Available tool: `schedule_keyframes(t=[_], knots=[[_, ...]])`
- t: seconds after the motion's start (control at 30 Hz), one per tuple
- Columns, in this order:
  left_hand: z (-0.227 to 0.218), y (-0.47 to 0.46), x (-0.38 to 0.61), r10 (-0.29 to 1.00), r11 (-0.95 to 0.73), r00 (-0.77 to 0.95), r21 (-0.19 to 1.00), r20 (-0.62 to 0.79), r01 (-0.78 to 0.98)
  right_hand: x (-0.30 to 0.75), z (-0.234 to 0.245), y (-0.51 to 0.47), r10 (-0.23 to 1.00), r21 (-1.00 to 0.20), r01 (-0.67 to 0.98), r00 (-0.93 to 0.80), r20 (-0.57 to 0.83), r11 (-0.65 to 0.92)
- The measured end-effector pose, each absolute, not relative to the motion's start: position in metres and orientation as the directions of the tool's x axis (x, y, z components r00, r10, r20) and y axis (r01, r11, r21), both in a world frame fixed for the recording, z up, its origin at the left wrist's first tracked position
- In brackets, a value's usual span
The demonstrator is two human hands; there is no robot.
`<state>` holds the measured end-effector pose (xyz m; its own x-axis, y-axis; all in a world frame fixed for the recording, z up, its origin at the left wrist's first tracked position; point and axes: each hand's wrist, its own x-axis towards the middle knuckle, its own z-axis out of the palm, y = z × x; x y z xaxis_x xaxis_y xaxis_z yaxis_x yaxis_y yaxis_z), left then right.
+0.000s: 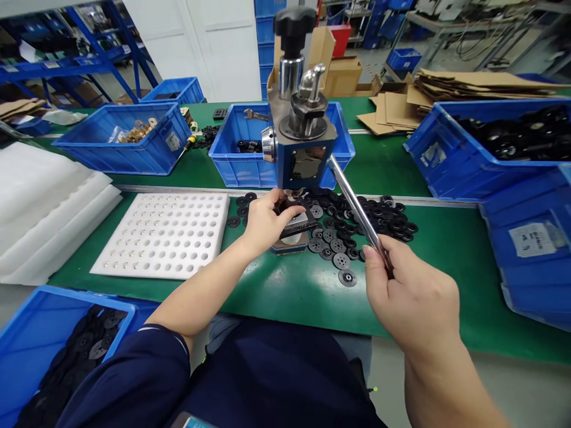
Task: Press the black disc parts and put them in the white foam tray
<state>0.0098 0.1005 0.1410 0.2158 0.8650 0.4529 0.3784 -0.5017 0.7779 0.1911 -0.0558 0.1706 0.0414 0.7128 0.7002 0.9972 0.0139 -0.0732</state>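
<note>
A hand-operated lever press (306,160) stands on the green table in front of me. My right hand (413,291) is wrapped round its long metal lever (357,208), which slants down toward me. My left hand (267,223) is at the press base, under the ram, with thumb and fingers curled round a spot on the black fixture (301,224). What the fingertips hold there is hidden. Many black toothed discs (341,260) lie loose to the right of the base, and a few more (234,221) lie on its left.
A white foam tray (173,238) with rows of holes, some holding small shiny parts, lies at left. Blue bins (129,139) line the back; another bin (530,238) stands at right. A bin of black discs (120,306) sits low at left. Flattened cardboard (397,110) lies behind.
</note>
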Motion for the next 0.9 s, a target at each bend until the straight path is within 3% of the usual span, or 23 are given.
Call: schedule_keyframes(t=[0.3, 0.53, 0.73, 0.9], knots=[[0.138, 0.097, 0.016, 0.885, -0.462, 0.136, 0.804, 0.446, 0.374, 0.193, 0.176, -0.059, 0.749, -0.108, 0.994, 0.047, 0.661, 0.033], [0.131, 0.098, 0.016, 0.877, -0.476, 0.139, 0.793, 0.46, 0.38, 0.191, 0.156, -0.058, 0.655, -0.073, 0.997, 0.069, 0.752, -0.022], [0.136, 0.105, 0.014, 0.866, -0.48, 0.134, 0.725, 0.482, 0.494, 0.193, 0.145, -0.056, 0.646, -0.218, 0.974, 0.129, 0.753, 0.06], [0.149, 0.106, 0.005, 0.836, -0.521, 0.178, 0.647, 0.519, 0.557, 0.184, 0.18, -0.064, 0.568, -0.323, 0.921, 0.15, 0.81, 0.218]])
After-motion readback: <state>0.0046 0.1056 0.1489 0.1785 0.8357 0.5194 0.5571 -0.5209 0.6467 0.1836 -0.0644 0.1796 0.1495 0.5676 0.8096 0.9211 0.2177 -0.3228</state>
